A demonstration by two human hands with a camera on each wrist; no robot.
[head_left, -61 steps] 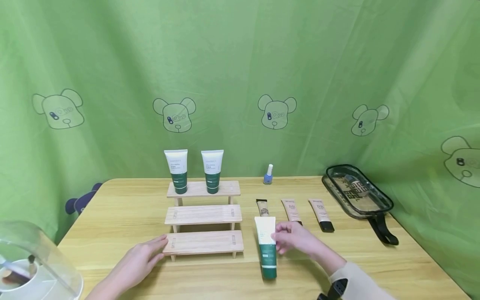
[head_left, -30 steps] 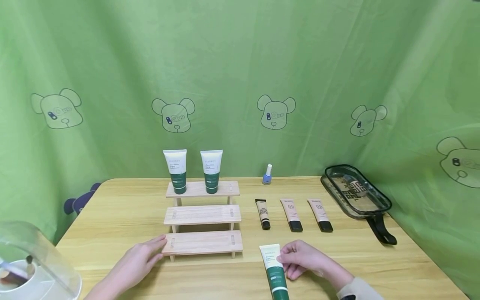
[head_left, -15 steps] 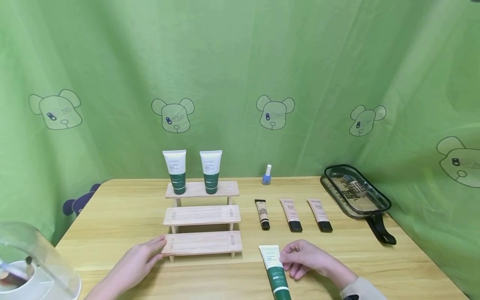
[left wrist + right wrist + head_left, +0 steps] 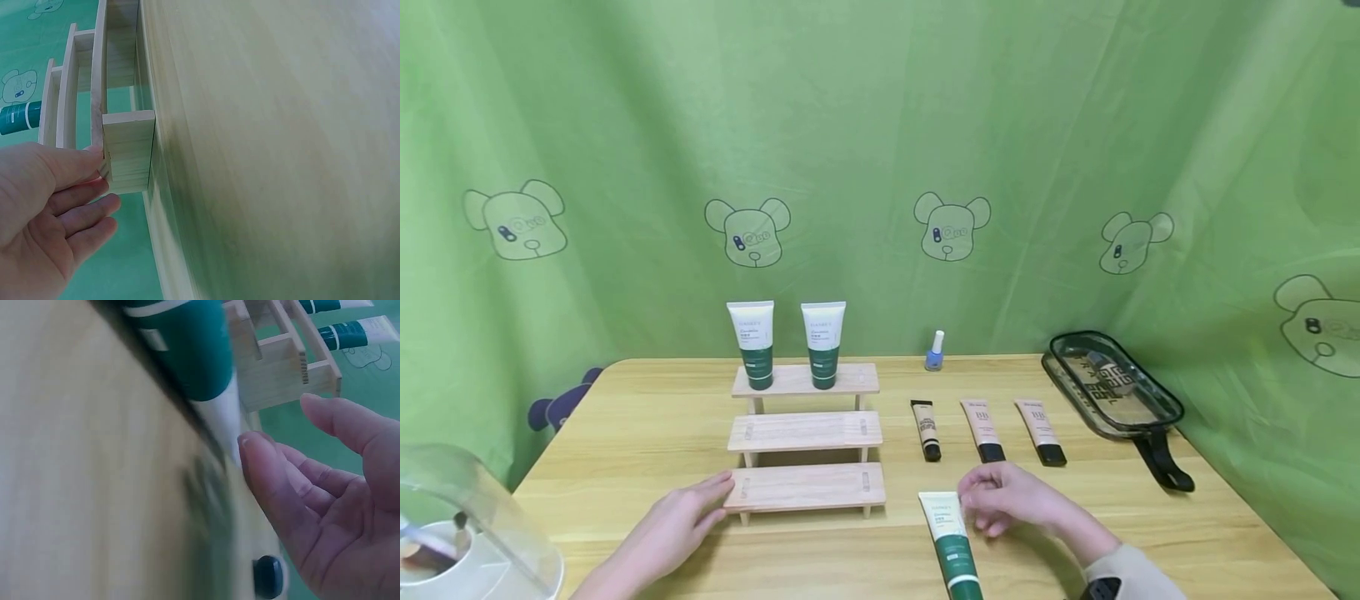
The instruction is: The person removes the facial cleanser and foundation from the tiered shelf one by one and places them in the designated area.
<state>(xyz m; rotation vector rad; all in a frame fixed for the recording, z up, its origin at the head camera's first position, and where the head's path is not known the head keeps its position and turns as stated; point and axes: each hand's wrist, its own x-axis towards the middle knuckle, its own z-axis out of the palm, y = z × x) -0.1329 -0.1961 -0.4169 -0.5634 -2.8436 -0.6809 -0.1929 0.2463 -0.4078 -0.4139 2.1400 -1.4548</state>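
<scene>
In the head view, a white-and-green squeeze tube [image 4: 951, 542] lies near the table's front, its crimped white end pointing away. Just right of that end is my right hand [image 4: 1011, 500], holding nothing; the right wrist view shows its thumb and index finger spread apart beside the tube. My left hand [image 4: 677, 525] is at the left end of a three-tier wooden display stand [image 4: 808, 486]. Up close, its thumb [image 4: 78, 164] and index finger pinch the end of the lowest board. Two matching tubes, one on the left [image 4: 757, 350] and one on the right [image 4: 823, 346], stand upright on the top tier.
Right of the stand lie a small beige tube [image 4: 928, 432] and two pink BB cream tubes, one [image 4: 979, 423] beside the other [image 4: 1037, 425]. Behind them stands a blue nail polish bottle [image 4: 934, 358]. A clear black-edged pouch [image 4: 1112, 392] is at right, a domed brush holder [image 4: 482, 550] at front left.
My right hand has brought the squeeze tube toward the table's front, laid it down, and released it, drawing slightly back. My left hand has stayed at the stand.
</scene>
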